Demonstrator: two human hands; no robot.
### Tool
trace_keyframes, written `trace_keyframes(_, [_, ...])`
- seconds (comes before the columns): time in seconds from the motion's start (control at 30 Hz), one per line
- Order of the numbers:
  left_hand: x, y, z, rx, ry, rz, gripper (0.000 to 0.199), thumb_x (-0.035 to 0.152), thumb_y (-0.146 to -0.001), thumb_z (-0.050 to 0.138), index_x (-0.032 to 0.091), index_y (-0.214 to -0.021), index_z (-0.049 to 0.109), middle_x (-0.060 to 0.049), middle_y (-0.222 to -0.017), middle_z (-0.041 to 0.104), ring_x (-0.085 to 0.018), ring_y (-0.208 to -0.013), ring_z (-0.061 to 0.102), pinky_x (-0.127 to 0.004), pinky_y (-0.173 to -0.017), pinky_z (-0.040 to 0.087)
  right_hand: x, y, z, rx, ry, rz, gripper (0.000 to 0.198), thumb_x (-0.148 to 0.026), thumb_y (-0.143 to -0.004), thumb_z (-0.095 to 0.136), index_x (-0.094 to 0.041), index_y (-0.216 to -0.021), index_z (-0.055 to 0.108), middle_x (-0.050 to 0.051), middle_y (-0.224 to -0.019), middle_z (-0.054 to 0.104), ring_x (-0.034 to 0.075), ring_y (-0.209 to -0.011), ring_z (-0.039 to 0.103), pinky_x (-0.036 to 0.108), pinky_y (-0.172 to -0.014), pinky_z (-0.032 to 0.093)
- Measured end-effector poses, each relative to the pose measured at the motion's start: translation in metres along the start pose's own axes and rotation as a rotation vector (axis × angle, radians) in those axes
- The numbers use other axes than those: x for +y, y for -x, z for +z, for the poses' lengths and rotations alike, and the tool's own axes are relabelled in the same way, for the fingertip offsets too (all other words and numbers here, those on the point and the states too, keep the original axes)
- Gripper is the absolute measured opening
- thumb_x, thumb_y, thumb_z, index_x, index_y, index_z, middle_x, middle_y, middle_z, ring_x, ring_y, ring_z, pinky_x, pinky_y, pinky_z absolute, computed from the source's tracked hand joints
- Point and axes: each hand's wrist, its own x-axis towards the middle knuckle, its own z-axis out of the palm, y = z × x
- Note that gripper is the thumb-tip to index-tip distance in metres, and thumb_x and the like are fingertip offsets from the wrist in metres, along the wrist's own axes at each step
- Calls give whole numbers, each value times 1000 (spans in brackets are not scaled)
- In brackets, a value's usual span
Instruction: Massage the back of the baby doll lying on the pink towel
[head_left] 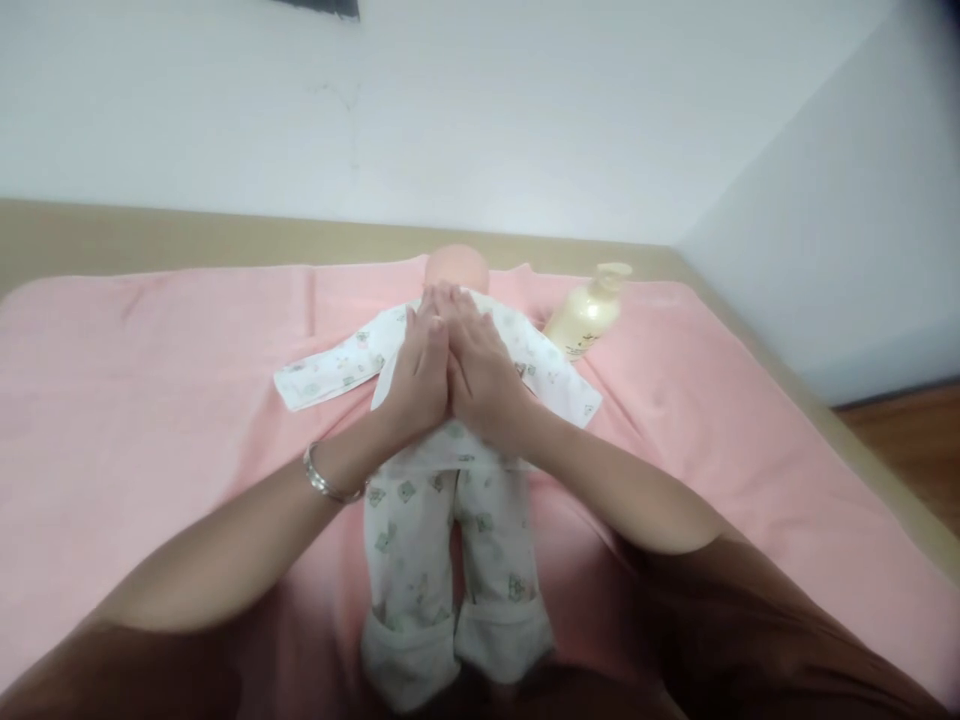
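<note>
Close by, the cuffed, patterned white trousers [495, 550] of a doll [454, 455] lie on a pink cloth [135, 400]. Over its matching top [559, 378], the person's left hand [417, 380], silver bracelet [322, 483] at the wrist, and right hand [486, 385] are pressed together, fingers pointing away. Beyond shows the doll's rounded head [457, 265]; rightward, a cream pump bottle [585, 318] sits beside one sleeve; behind, a pale wall [480, 120].

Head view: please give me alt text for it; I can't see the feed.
The left hand and right hand are held together over a doll in white patterned clothes on a pink cloth. A pale pump bottle is beside one sleeve.
</note>
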Motion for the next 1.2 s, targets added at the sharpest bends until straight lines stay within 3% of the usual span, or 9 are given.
trace_keyframes(0.1, [-21, -6, -2, 27, -60, -17, 52, 46, -105, 23, 24, -139, 57, -4, -155, 50, -22, -154, 33, -45, -135, 17, 8, -5, 10, -33, 64, 33, 58, -26, -104, 23, -9, -158, 33, 13, -165, 30, 29, -157, 18, 55, -130, 16])
trace_keyframes(0.2, [-28, -10, -5, 36, -120, -56, 49, 39, -104, 28, 19, -136, 59, -8, -152, 54, -22, -150, 39, -47, -133, 22, 19, -9, 16, -25, 101, 18, 57, -23, -100, 29, -9, -154, 42, 11, -162, 38, 28, -156, 24, 54, -130, 16])
trace_keyframes(0.3, [-30, -11, -6, 50, -142, -42, 44, 34, -101, 33, 22, -133, 61, -6, -150, 56, -23, -149, 42, -48, -131, 26, 23, -10, 17, -7, 122, -8, 59, -19, -96, 32, -9, -153, 43, 10, -161, 41, 27, -155, 27, 53, -130, 17])
trace_keyframes(0.53, [-36, -8, -8, 55, -52, -102, 43, 29, -94, 45, 22, -133, 60, -7, -151, 54, -25, -151, 39, -50, -130, 28, 4, 5, 18, -57, 244, -100, 59, -17, -96, 31, -1, -152, 42, 15, -160, 40, 30, -153, 30, 54, -129, 17])
trace_keyframes(0.67, [-37, -8, -10, 80, -38, -98, 42, 28, -92, 45, 22, -131, 61, -7, -150, 55, -25, -149, 41, -50, -129, 30, 7, 1, 16, -106, 206, -144, 58, -17, -97, 32, -8, -153, 42, 11, -162, 38, 25, -154, 30, 54, -130, 16])
trace_keyframes(0.8, [-42, -11, -10, 97, -80, -126, 41, 26, -89, 49, 25, -127, 63, -4, -149, 56, -26, -151, 38, -52, -131, 27, 36, -19, 10, -122, 177, -71, 52, -25, -102, 32, -20, -152, 47, 6, -163, 37, 29, -155, 26, 63, -126, 17])
trace_keyframes(0.93, [-46, -11, -10, 92, -107, -113, 41, 26, -87, 51, 24, -126, 63, -4, -148, 57, -27, -149, 40, -51, -131, 28, 57, -32, 6, -89, 189, 57, 52, -28, -103, 33, -15, -151, 48, 13, -163, 36, 35, -153, 29, 62, -123, 24])
trace_keyframes(1.07, [-46, -11, -10, 96, -113, -109, 40, 25, -87, 49, 24, -125, 64, -5, -148, 57, -27, -148, 42, -51, -131, 29, 35, -15, 10, -19, 253, 99, 54, -29, -103, 32, -7, -151, 46, 21, -159, 39, 39, -150, 33, 63, -121, 28])
trace_keyframes(1.2, [-46, -11, -10, 93, -90, -115, 42, 24, -88, 45, 19, -125, 63, -9, -149, 56, -26, -148, 42, -51, -130, 29, 5, 6, 16, -83, 262, -63, 56, -26, -100, 36, -4, -151, 44, 19, -161, 37, 36, -153, 27, 63, -126, 19])
